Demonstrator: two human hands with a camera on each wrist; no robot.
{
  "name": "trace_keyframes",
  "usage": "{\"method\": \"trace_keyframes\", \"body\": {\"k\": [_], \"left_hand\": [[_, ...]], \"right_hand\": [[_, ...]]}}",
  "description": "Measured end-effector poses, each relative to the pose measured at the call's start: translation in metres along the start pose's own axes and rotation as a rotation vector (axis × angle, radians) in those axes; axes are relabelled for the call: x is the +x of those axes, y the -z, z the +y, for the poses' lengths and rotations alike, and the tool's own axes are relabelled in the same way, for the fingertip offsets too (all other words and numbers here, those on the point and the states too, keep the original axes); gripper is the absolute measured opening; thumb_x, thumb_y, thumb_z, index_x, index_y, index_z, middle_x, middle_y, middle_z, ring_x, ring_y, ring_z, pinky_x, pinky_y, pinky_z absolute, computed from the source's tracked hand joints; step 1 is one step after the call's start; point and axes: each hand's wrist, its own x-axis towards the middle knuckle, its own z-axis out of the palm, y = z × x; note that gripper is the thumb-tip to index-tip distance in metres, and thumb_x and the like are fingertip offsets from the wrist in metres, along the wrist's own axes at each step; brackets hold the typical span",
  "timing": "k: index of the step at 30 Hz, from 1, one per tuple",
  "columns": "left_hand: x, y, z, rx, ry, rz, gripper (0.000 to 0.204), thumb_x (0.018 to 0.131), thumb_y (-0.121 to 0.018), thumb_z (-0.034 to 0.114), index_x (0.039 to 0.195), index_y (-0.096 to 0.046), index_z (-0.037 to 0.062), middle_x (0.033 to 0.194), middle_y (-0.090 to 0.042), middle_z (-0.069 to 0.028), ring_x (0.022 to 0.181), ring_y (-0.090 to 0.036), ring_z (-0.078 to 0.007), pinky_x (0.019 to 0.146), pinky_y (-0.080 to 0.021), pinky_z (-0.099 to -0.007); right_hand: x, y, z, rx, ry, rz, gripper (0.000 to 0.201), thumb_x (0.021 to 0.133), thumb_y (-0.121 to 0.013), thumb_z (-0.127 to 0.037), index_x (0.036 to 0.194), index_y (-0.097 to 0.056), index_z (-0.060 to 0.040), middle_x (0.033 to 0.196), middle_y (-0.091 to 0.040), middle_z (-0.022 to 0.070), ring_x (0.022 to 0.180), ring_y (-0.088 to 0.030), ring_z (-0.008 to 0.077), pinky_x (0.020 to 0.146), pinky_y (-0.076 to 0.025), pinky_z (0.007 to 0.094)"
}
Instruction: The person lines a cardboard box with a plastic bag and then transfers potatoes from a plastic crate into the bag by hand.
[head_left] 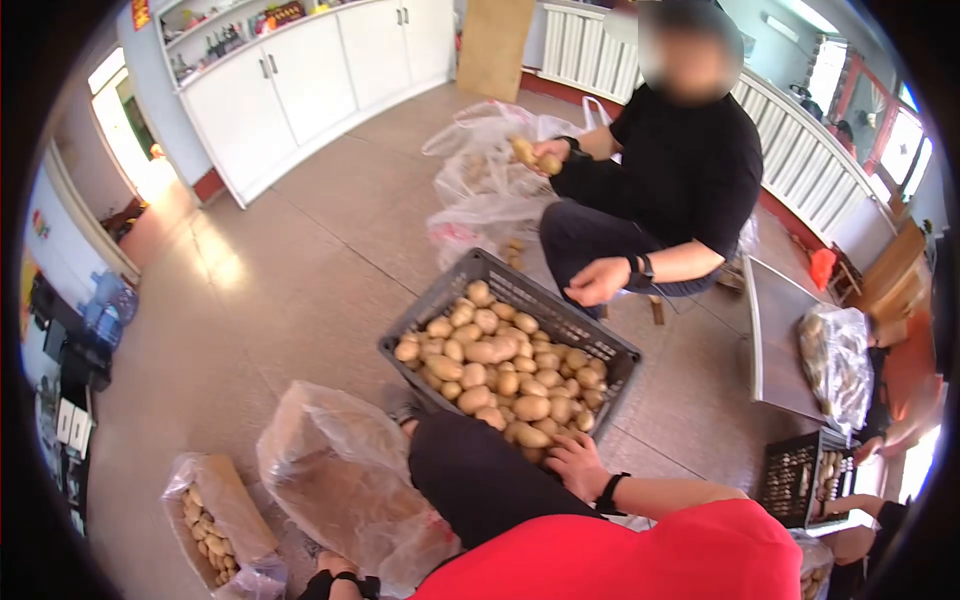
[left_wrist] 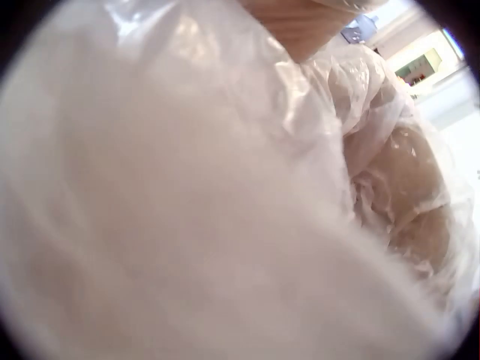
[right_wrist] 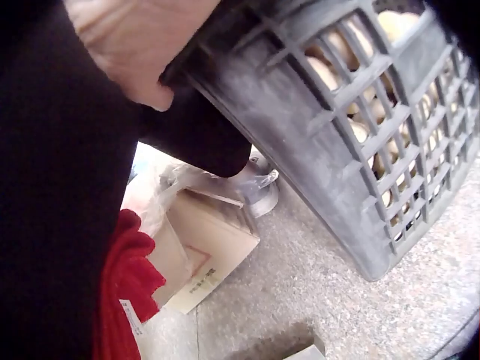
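Observation:
My right hand [head_left: 578, 466] rests at the near right corner of a black plastic crate [head_left: 612, 358], fingers spread over the rim beside the potatoes [head_left: 500, 352] heaped inside. In the right wrist view the hand [right_wrist: 142, 45] lies against the crate's top edge [right_wrist: 277, 97]. At the bottom of the head view, my left hand [head_left: 336, 564] is mostly cut off, low beside a clear plastic bag [head_left: 335, 450]; I cannot tell whether it holds the bag. Crumpled plastic film [left_wrist: 187, 187] fills most of the left wrist view.
Across the crate a seated person [head_left: 680, 150] holds potatoes [head_left: 535, 157] near more plastic bags [head_left: 480, 170]. A lined box of potatoes [head_left: 215, 535] stands at lower left. At right are a table [head_left: 785, 340] and another black crate [head_left: 790, 480]. White cabinets [head_left: 300, 80] line the back.

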Motion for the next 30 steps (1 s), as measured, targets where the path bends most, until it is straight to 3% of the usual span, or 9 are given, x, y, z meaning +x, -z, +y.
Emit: {"method": "trace_keyframes", "body": {"k": [6, 8, 13, 15, 18, 20, 21, 23, 30], "left_hand": [[-0.051, 0.059, 0.049, -0.493, 0.042, 0.104, 0.041, 0.085, -0.057, 0.036, 0.118, -0.062, 0.0137, 0.123, -0.06, -0.0102, 0.116, -0.055, -0.0287, 0.093, -0.045, -0.0366], [-0.052, 0.059, 0.034, -0.573, 0.035, 0.154, 0.043, 0.084, -0.059, 0.037, 0.119, -0.062, 0.0128, 0.123, -0.06, -0.0115, 0.117, -0.054, -0.03, 0.095, -0.044, -0.0364], [-0.015, 0.002, 0.028, -0.331, 0.285, -0.094, 0.04, 0.084, -0.058, 0.033, 0.118, -0.063, 0.0113, 0.121, -0.061, -0.0118, 0.114, -0.057, -0.0281, 0.092, -0.047, -0.0388], [-0.008, -0.016, 0.049, -0.239, 0.397, -0.213, 0.039, 0.085, -0.057, 0.032, 0.117, -0.064, 0.0107, 0.12, -0.062, -0.012, 0.113, -0.058, -0.0273, 0.091, -0.048, -0.0398], [-0.038, -0.034, 0.063, -0.157, 0.52, -0.341, 0.038, 0.085, -0.057, 0.03, 0.117, -0.064, 0.0101, 0.119, -0.063, -0.0121, 0.112, -0.059, -0.0265, 0.09, -0.049, -0.0408], [-0.071, 0.025, 0.097, -0.11, 0.364, -0.345, 0.042, 0.081, -0.061, 0.032, 0.117, -0.064, 0.0095, 0.118, -0.063, -0.0116, 0.113, -0.058, -0.0276, 0.093, -0.048, -0.04], [-0.045, -0.038, 0.084, -0.116, 0.374, -0.337, 0.042, 0.081, -0.061, 0.032, 0.117, -0.064, 0.0095, 0.118, -0.063, -0.0116, 0.113, -0.058, -0.0276, 0.093, -0.048, -0.04], [-0.041, -0.031, 0.1, -0.019, 0.08, -0.312, 0.039, 0.082, -0.059, 0.03, 0.113, -0.065, 0.0072, 0.119, -0.062, -0.0145, 0.113, -0.057, -0.0303, 0.091, -0.048, -0.0427], [-0.043, -0.062, 0.108, -0.201, 0.091, -0.165, 0.037, 0.083, -0.058, 0.028, 0.111, -0.066, 0.006, 0.118, -0.062, -0.0164, 0.112, -0.058, -0.0319, 0.091, -0.048, -0.0431]], "right_hand": [[0.001, 0.003, -0.005, 0.003, -0.005, 0.073, 0.042, 0.063, -0.07, -0.037, 0.096, -0.064, -0.0109, 0.103, -0.061, 0.007, 0.12, -0.046, 0.0292, 0.099, -0.028, 0.0516], [0.002, 0.008, -0.009, -0.007, -0.012, 0.082, 0.041, 0.065, -0.07, -0.038, 0.094, -0.065, -0.0111, 0.102, -0.062, 0.0067, 0.118, -0.047, 0.0288, 0.099, -0.028, 0.0512], [-0.003, 0.001, -0.004, -0.059, 0.027, 0.103, 0.04, 0.067, -0.07, -0.04, 0.094, -0.066, -0.0114, 0.103, -0.062, 0.0057, 0.117, -0.048, 0.0279, 0.099, -0.028, 0.0516], [-0.004, 0.001, -0.005, -0.054, 0.009, 0.088, 0.039, 0.066, -0.071, -0.04, 0.093, -0.066, -0.0116, 0.103, -0.063, 0.0047, 0.117, -0.048, 0.027, 0.099, -0.027, 0.0526], [-0.005, -0.003, -0.003, -0.049, 0.003, 0.093, 0.039, 0.067, -0.07, -0.04, 0.093, -0.066, -0.0116, 0.101, -0.063, 0.0047, 0.117, -0.048, 0.0265, 0.1, -0.026, 0.0527], [-0.007, -0.008, -0.001, -0.063, 0.02, 0.103, 0.038, 0.067, -0.07, -0.04, 0.092, -0.067, -0.0115, 0.1, -0.063, 0.005, 0.117, -0.048, 0.0264, 0.099, -0.026, 0.0529], [-0.006, -0.009, 0.001, -0.079, 0.023, 0.108, 0.038, 0.067, -0.069, -0.04, 0.092, -0.067, -0.0113, 0.099, -0.063, 0.0053, 0.116, -0.048, 0.0264, 0.099, -0.026, 0.0531], [-0.006, -0.007, 0.0, -0.072, 0.034, 0.136, 0.037, 0.067, -0.069, -0.04, 0.091, -0.067, -0.0111, 0.097, -0.063, 0.0056, 0.115, -0.048, 0.0264, 0.099, -0.027, 0.053], [-0.007, -0.011, 0.001, -0.053, 0.049, 0.214, 0.032, 0.067, -0.068, -0.039, 0.084, -0.067, -0.0112, 0.091, -0.063, 0.0053, 0.111, -0.05, 0.0264, 0.099, -0.027, 0.0518]]}}
